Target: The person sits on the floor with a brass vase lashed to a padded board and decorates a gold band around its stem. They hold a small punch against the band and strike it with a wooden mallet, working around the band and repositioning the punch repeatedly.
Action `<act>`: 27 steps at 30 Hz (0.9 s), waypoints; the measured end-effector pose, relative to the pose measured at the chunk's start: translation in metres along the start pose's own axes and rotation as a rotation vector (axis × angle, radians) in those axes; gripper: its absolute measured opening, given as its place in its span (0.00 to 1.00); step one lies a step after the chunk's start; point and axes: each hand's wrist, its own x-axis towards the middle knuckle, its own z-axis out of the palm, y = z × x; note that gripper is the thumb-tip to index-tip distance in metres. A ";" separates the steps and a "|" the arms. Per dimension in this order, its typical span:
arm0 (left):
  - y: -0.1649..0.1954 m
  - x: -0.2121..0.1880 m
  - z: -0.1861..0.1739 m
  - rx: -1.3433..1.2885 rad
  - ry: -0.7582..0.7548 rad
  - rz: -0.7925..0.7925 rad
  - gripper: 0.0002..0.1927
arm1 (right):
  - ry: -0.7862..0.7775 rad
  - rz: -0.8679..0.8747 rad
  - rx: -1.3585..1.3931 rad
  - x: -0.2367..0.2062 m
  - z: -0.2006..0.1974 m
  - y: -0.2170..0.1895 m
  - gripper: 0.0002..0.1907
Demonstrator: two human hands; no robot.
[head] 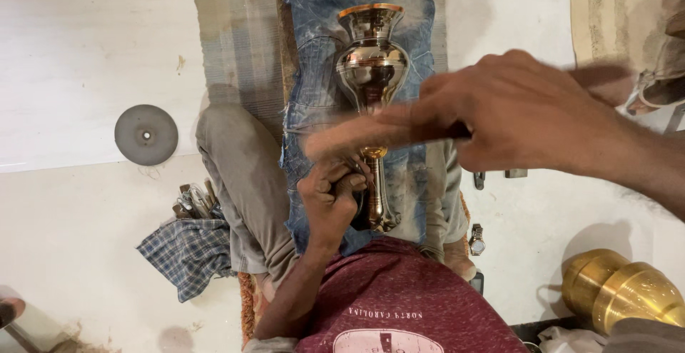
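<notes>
A shiny brass vase-shaped piece (371, 60) with a flared, copper-toned rim lies along a blue denim cloth (314, 82) over my lap. My left hand (330, 200) is wrapped around its narrow stem near the base. My right hand (499, 110) reaches in from the right, motion-blurred, across the piece where the bulb narrows into the stem. Its fingers are closed on what looks like a thin dark tool (446, 132), most of it hidden by the hand.
A grey round disc (146, 135) lies on the pale floor at left. A checked cloth (189, 253) holds several small metal tools (194, 202). A wristwatch (477, 239) lies by my right knee. Large brass parts (621, 296) sit at bottom right.
</notes>
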 end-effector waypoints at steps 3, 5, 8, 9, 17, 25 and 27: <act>0.001 -0.003 0.002 0.032 0.010 0.029 0.10 | 0.145 -0.066 0.075 -0.001 -0.008 -0.006 0.51; 0.001 -0.004 0.003 0.058 0.020 0.084 0.10 | 0.204 -0.130 0.116 0.000 -0.009 -0.005 0.54; -0.002 -0.005 0.006 0.039 0.037 0.193 0.11 | -0.016 -0.021 -0.061 0.005 -0.004 0.004 0.54; -0.003 -0.006 0.008 0.078 0.037 0.218 0.12 | -0.051 0.043 -0.053 0.008 0.001 0.006 0.52; -0.011 -0.003 0.009 0.024 0.004 0.236 0.20 | 0.256 -0.106 0.277 0.019 0.041 0.035 0.48; -0.010 -0.003 0.012 0.248 0.004 0.246 0.17 | 0.407 -0.365 0.838 0.005 0.049 0.047 0.42; -0.012 -0.003 0.011 0.312 -0.017 0.236 0.14 | 0.153 -0.173 0.256 0.004 0.051 0.049 0.48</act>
